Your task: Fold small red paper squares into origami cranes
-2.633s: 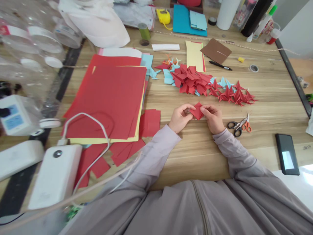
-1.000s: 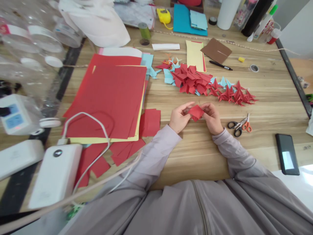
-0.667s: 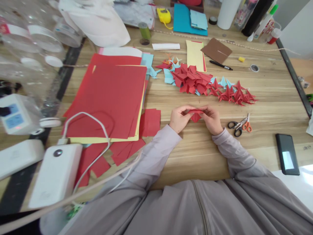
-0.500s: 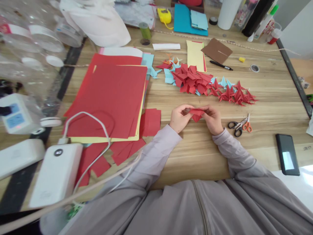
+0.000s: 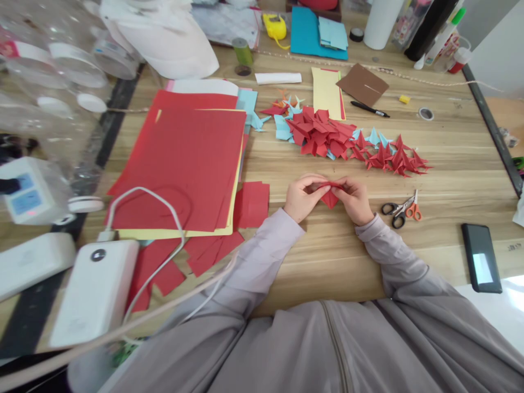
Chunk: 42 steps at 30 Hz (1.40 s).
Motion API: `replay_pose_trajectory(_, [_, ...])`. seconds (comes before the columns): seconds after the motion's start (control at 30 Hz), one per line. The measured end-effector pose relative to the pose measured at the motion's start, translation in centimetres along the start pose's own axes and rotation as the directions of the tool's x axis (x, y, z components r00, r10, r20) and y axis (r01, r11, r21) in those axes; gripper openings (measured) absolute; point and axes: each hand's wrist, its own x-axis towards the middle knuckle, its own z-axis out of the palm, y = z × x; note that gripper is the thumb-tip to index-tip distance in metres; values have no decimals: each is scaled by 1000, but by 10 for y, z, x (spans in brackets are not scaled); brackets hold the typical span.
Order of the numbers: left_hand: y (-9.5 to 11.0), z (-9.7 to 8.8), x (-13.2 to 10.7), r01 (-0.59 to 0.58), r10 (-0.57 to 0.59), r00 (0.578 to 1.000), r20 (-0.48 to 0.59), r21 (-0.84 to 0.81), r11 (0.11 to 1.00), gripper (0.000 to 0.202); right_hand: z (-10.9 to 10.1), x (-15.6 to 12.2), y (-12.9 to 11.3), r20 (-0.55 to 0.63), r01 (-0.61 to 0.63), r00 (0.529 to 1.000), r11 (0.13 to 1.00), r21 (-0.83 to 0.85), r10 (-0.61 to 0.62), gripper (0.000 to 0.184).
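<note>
A small folded piece of red paper (image 5: 329,196) is pinched between both my hands over the wooden table (image 5: 450,164). My left hand (image 5: 302,197) grips its left side with curled fingers. My right hand (image 5: 355,200) grips its right side, fingers pressed on the top fold. Only a red point of the paper shows below my fingers. Just beyond my hands lies a heap of folded red paper cranes (image 5: 323,135), with more red and light-blue cranes (image 5: 388,154) trailing to the right.
A stack of large red sheets (image 5: 184,164) lies left, small red squares (image 5: 251,204) beside it. Scissors (image 5: 401,210) and a black phone (image 5: 481,257) sit right. A white power bank (image 5: 94,292) with cable is near left. A pen (image 5: 368,109) and blue paper (image 5: 311,33) lie farther back.
The red paper, first held up flat as a diamond, has been tipped and folded down between my fingers. Both hands stay in the same spot, now closed tighter over it.
</note>
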Motion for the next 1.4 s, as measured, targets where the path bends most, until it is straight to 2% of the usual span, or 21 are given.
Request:
replay_pose_trajectory(0.07, [2,0,0,-33,33,999,42,8,999,17,1,-1,0,37,21,999,999,-29,-20,14])
replay_pose_trajectory(0.2, [5,-1,0,-69,68,991,118,4,998,9,1,-2,0,117,93,990,986,-136,-77,8])
replay_pose_trajectory(0.43, [9,-2,-2,-32,34,995,99,-20,999,21,0,-2,1,152,115,985,969,-219,-83,9])
replay_pose_trajectory(0.57, [12,-3,-2,-1,4,997,83,-38,999,26,0,-2,1,139,98,988,975,-199,-71,5])
replay_pose_trajectory(0.77, [11,-3,-1,12,-6,997,76,-77,997,18,-1,0,2,114,48,993,993,-111,-35,12])
replay_pose_trajectory(0.9, [12,-2,0,20,-15,998,66,-80,997,13,-1,0,2,115,52,993,988,-145,-35,15])
replay_pose_trajectory(1.0, [12,-2,-1,73,-69,997,38,-113,991,22,0,-1,0,108,50,994,987,-149,-34,18])
replay_pose_trajectory(1.07, [11,-1,0,164,-162,986,24,-201,966,31,1,-1,-3,86,26,996,994,-107,-16,20])
replay_pose_trajectory(1.2, [10,0,1,340,-340,937,78,-410,846,36,1,1,-8,36,-62,998,997,34,61,27])
replay_pose_trajectory(1.4, [7,2,1,396,-382,915,128,-461,794,34,-1,4,-5,-31,-92,995,979,183,100,28])
